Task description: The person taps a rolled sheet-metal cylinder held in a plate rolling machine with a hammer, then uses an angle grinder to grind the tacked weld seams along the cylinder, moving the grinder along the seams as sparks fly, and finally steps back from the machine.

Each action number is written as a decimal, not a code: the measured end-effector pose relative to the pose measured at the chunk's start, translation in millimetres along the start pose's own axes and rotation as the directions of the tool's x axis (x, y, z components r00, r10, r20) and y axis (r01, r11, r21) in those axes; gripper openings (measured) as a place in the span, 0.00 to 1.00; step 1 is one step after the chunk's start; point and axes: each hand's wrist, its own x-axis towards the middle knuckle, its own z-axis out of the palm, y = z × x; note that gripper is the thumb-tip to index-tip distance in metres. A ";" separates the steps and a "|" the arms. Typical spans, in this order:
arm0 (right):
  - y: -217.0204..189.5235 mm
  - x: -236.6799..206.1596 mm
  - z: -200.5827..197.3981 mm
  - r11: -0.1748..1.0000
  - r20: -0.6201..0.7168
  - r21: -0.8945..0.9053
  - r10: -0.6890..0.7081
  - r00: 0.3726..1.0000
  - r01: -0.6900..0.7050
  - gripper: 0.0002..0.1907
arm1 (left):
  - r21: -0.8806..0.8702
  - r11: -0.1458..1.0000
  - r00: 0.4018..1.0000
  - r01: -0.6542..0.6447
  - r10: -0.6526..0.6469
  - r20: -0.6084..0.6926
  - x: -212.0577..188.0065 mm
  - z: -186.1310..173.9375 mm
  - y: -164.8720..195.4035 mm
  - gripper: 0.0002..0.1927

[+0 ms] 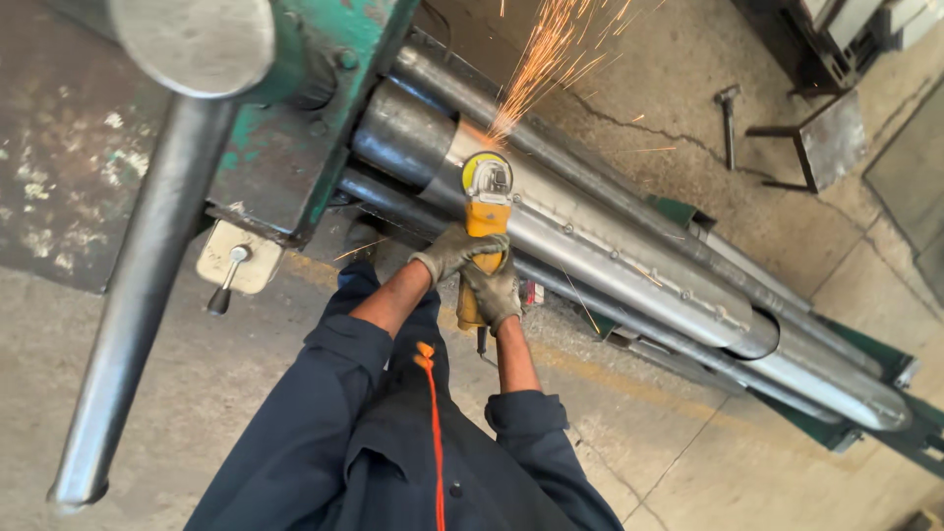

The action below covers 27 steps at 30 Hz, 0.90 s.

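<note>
Both gloved hands, left (450,251) and right (495,291), clamped on the grinder (484,221) at the tube's (590,246) seam near the machine's (295,128) green end; I'd keep the disc shallow, pressure light, sparks (541,59) thrown away.

Both my arms reach forward and away from my chest, converging so that my hands meet close together in front of me. My left hand (450,252) sits farther out, gloved in grey, fingers curled tight in a full grip with the knuckles turned up. My right hand (494,292) is just behind and below it, also gloved, wrapped shut, its thumb side touching the left glove. My left forearm is bare from glove cuff to the rolled dark blue sleeve at the elbow, angled in from the left. My right forearm is bare too, running almost straight up from its sleeve, wrist held straight.
</note>
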 end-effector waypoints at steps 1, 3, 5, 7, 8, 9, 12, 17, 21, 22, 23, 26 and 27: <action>4.1 -3.9 -9.2 1.000 -0.026 0.009 0.028 0.999 -0.028 0.29 | 0.033 0.999 1.000 0.002 -0.003 0.015 3.9 9.4 -3.0 0.23; 14.7 -12.4 -28.7 0.997 -0.091 0.030 0.072 0.993 -0.070 0.27 | 0.097 0.995 0.998 0.024 -0.030 0.059 8.6 29.2 -10.5 0.22; 26.9 -18.6 -48.7 0.994 -0.171 0.058 0.099 0.980 -0.091 0.27 | 0.166 0.984 0.990 0.056 -0.077 0.121 13.3 49.5 -18.2 0.22; 37.9 -24.5 -69.6 0.995 -0.184 0.061 0.095 0.978 -0.085 0.26 | 0.216 0.976 0.989 0.040 -0.069 0.130 19.4 69.3 -25.4 0.22; 43.2 -25.8 -76.2 0.995 -0.189 0.063 0.092 0.978 -0.082 0.25 | 0.241 0.970 0.989 0.031 -0.065 0.134 21.1 74.6 -27.7 0.22; 48.0 -25.2 -79.8 0.994 -0.193 0.065 0.102 0.976 -0.091 0.25 | 0.321 0.946 0.990 0.036 -0.078 0.119 22.4 76.9 -28.8 0.22; 56.2 -24.1 -83.0 0.995 -0.200 0.059 0.087 0.976 -0.076 0.25 | 0.426 0.903 0.991 0.050 -0.099 0.093 23.2 75.9 -30.3 0.23; 50.8 -20.3 -72.1 0.996 -0.170 0.086 0.039 0.985 -0.025 0.29 | 0.311 0.950 0.994 0.006 -0.041 0.106 20.1 66.4 -29.1 0.24; 43.0 -19.7 -71.7 0.997 -0.187 0.040 0.068 0.980 -0.062 0.29 | 0.356 0.935 0.995 0.011 -0.044 0.084 21.2 68.9 -28.3 0.23; 42.7 -19.4 -72.2 0.998 -0.190 0.032 0.061 0.980 -0.056 0.29 | 0.302 0.953 0.995 0.034 -0.061 0.081 21.6 70.0 -28.0 0.23; 43.2 -18.7 -72.6 0.998 -0.193 0.025 0.054 0.980 -0.050 0.29 | 0.248 0.967 0.994 0.058 -0.079 0.079 21.9 70.9 -27.6 0.24; 49.5 -17.4 -73.9 0.998 -0.170 0.057 0.044 0.984 -0.034 0.28 | 0.251 0.968 0.996 0.027 -0.047 0.071 21.8 72.0 -26.6 0.23; 52.5 -16.2 -74.6 0.996 -0.177 0.079 0.051 0.983 -0.037 0.29 | 0.279 0.960 0.997 0.029 -0.048 0.062 21.7 72.0 -26.3 0.23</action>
